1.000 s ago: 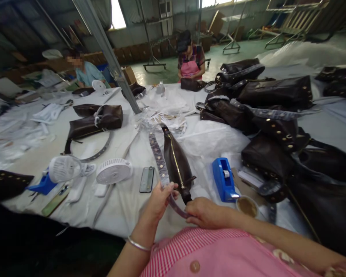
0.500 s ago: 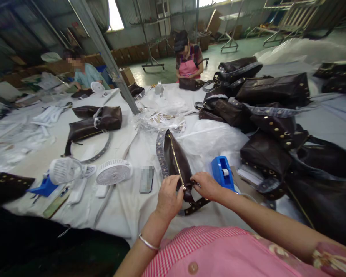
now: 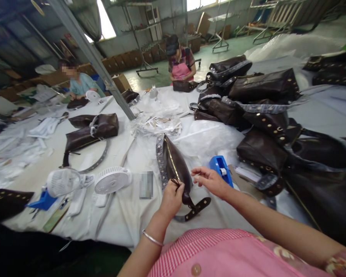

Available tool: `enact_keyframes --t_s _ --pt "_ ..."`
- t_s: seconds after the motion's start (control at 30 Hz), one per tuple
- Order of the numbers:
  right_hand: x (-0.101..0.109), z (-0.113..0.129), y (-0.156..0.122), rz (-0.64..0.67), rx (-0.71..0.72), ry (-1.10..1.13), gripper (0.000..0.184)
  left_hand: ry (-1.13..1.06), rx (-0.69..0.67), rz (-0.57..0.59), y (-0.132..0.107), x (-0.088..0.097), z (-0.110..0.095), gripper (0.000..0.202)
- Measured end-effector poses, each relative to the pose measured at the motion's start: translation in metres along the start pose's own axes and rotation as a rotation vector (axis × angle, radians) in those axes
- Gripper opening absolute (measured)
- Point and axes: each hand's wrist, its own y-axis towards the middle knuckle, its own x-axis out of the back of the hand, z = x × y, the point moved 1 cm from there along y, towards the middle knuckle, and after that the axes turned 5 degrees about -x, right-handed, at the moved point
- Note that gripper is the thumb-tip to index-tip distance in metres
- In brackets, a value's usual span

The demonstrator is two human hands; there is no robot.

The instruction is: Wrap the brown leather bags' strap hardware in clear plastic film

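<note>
A dark brown leather handbag (image 3: 181, 163) stands in front of me with its gold zipper (image 3: 172, 158) facing up. A studded strap (image 3: 160, 159) in clear wrap runs along its left side, and a dark studded strap end (image 3: 200, 206) lies at its near end. My left hand (image 3: 172, 197) is closed at the near end of the zipper, pinching a thin dark zipper pull (image 3: 175, 183). On the bag's right side, my right hand (image 3: 209, 181) is held just off the leather, fingers apart and holding nothing.
A blue tape dispenser (image 3: 219, 169) stands right of the bag; brown handbags (image 3: 262, 150) are piled beyond. To the left are white fans (image 3: 112, 180), a flat pixelated object (image 3: 146, 185) and another handbag (image 3: 103, 127). A metal post (image 3: 95, 57) rises ahead. Two people sit across the table.
My right hand has let go of the bag's near end and moved off to the right, its fingers opening. My left hand has closed around the zipper pull. The view has shifted slightly.
</note>
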Motion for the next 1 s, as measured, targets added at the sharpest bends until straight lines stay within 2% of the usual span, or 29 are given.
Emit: enact_keyframes --t_s 0.1,0.17,0.23,0.33,0.47,0.5,0.63,0.77,0.87,0.93,1.0 --pt "-0.01 -0.022 -0.003 0.025 0.022 -0.237 0.021 -0.138 0.089 -0.018 -0.003 0.005 0.003 0.025" --pt "-0.02 -0.03 -0.011 0.081 0.092 -0.324 0.023 -0.246 0.158 -0.002 -0.005 0.005 0.007 0.029" --pt "-0.03 -0.032 -0.021 0.11 0.147 -0.337 0.031 -0.361 0.233 0.016 -0.007 0.006 0.012 0.032" --pt "-0.038 -0.028 -0.033 0.153 0.142 -0.25 0.036 -0.485 0.295 0.021 -0.009 0.011 0.017 0.036" --pt "-0.036 -0.02 -0.04 0.325 0.166 -0.221 0.034 -0.485 0.289 0.062 -0.015 0.021 0.013 0.037" --pt "-0.034 -0.018 -0.039 0.33 0.168 -0.251 0.032 -0.461 0.284 0.076 -0.017 0.023 0.01 0.037" --pt "-0.034 -0.013 -0.025 0.176 0.101 -0.275 0.028 -0.33 0.245 0.138 -0.026 0.019 -0.002 0.037" --pt "-0.047 0.0 -0.008 0.116 0.054 -0.194 0.033 -0.205 0.224 0.124 -0.03 0.008 -0.011 0.032" --pt "-0.055 0.008 0.001 0.058 0.042 -0.228 0.012 -0.165 0.267 0.114 -0.03 0.007 -0.012 0.026" --pt "-0.056 0.012 0.003 0.056 0.065 -0.234 0.014 -0.207 0.287 0.145 -0.03 0.011 -0.009 0.023" --pt "-0.054 0.013 0.004 0.119 0.069 -0.182 0.016 -0.292 0.274 0.21 -0.029 0.017 -0.006 0.026"
